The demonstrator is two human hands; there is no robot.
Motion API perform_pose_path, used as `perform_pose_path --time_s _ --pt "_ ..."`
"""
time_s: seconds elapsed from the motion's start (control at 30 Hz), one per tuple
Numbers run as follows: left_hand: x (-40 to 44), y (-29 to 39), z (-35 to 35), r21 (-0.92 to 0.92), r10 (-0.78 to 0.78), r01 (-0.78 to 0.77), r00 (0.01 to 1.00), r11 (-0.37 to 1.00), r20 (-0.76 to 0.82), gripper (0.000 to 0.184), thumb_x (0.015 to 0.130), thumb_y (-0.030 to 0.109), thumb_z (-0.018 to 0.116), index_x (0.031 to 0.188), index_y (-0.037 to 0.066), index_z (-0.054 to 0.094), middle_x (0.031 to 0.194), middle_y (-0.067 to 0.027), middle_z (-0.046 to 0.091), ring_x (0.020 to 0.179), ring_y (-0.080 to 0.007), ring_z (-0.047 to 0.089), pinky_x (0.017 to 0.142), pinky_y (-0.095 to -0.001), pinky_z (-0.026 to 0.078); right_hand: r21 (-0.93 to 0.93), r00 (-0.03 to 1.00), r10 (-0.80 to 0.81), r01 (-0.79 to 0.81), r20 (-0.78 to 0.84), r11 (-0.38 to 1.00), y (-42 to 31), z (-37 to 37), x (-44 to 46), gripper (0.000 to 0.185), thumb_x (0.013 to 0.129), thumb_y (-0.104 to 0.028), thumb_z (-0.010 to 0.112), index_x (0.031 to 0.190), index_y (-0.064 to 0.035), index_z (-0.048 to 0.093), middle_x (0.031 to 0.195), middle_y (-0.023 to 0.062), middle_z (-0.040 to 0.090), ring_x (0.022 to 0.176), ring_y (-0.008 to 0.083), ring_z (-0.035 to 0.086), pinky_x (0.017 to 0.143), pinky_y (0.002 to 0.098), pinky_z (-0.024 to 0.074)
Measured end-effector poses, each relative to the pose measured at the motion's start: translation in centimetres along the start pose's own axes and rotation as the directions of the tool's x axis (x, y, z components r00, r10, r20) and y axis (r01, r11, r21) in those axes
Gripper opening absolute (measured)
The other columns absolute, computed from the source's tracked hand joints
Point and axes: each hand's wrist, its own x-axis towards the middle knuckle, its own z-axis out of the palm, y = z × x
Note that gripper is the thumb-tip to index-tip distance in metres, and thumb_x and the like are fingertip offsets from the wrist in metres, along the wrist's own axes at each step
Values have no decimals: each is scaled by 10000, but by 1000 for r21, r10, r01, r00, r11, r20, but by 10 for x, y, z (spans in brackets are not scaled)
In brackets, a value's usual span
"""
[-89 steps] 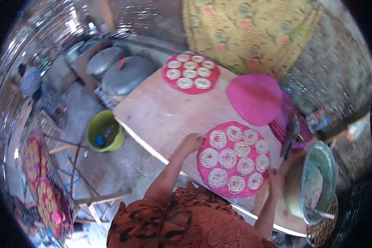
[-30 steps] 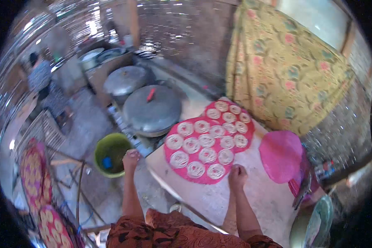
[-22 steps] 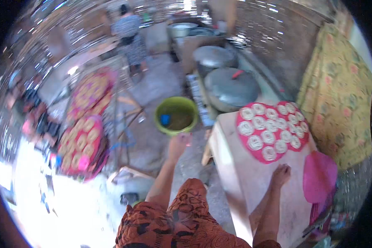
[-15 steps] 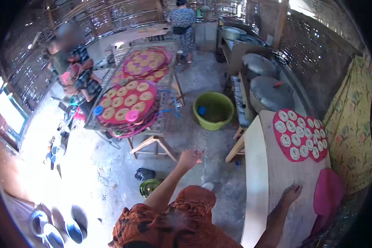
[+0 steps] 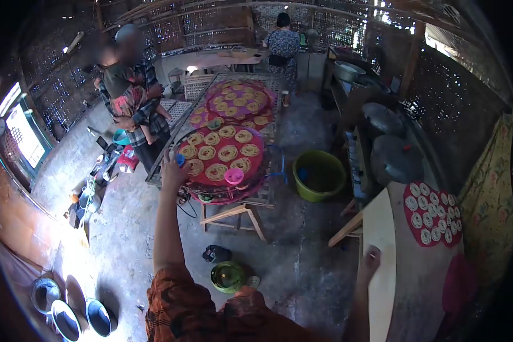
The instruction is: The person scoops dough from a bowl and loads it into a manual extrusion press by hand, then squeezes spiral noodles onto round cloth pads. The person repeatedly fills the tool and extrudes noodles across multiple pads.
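Note:
My left hand [image 5: 174, 171] is stretched forward with its fingers apart, at the left edge of a stack of red round sheets [image 5: 204, 169]. A small blue cup [image 5: 180, 160] is right by its fingers. Pale coiled noodle rounds [image 5: 228, 153] lie on the top sheet, with a pink cup [image 5: 233, 176] at its front edge. My right hand [image 5: 371, 261] has its fingers curled, with nothing visible in them, over the near side of the pale table [image 5: 407, 273]. Farther back on that table, red sheets [image 5: 426, 238] carry more white coils.
A slatted rack [image 5: 268, 196] on wooden legs bears the stack. A green tub [image 5: 319, 175] stands on the floor right of it. Lidded pots [image 5: 397, 159] are at the right. One person [image 5: 145, 108] holds a child at the left; another person [image 5: 284, 48] stands at the back.
The view has swung left from the pale table toward the rack. My left hand has moved from over the floor to the stack and its fingers have spread. My right hand has left the sheets.

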Motion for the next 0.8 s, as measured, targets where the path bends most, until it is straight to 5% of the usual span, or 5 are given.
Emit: perform_pose_path --time_s 0.13,0.27,0.43,0.53,0.8 --pt "24 -46 36 162 -29 -5 978 987 205 828 745 430 667 1407 130 271 1372 -263 339 1246 -415 376 989 -509 351 96 784 142 -249 604 964 -125 182 7 251 863 -170 611 1072 -35 578 1084 104 539 944 212 563 826 316 451" --pt "34 -97 69 -83 44 -20 951 996 306 664 757 390 671 1311 108 437 1275 -253 458 1174 -403 457 952 -459 396 222 683 -407 346 606 911 -213 336 34 454 788 -216 672 1196 -71 535 1204 183 477 1072 313 499 889 390 425" --pt "76 -71 28 -478 -125 136 991 868 55 444 738 218 708 1102 35 532 1100 -190 573 1008 -354 560 868 -403 444 127 458 -508 640 729 758 -217 411 45 542 781 -308 674 1248 -95 499 1219 169 474 1124 338 450 936 436 378" --pt "145 -38 55 -538 185 -51 963 842 198 450 745 196 697 1123 38 510 1060 -187 563 980 -376 552 831 -404 451 80 373 -433 675 821 734 -214 420 40 495 794 -276 669 1231 -106 512 1176 150 491 1117 323 458 927 422 394" --pt "219 -3 196 -394 434 -322 870 861 235 464 699 167 700 1104 45 508 1063 -227 535 1007 -385 534 808 -452 463 411 707 121 -533 697 740 -211 404 65 339 922 -206 547 1187 2 509 1172 101 539 1075 163 525 932 293 414"
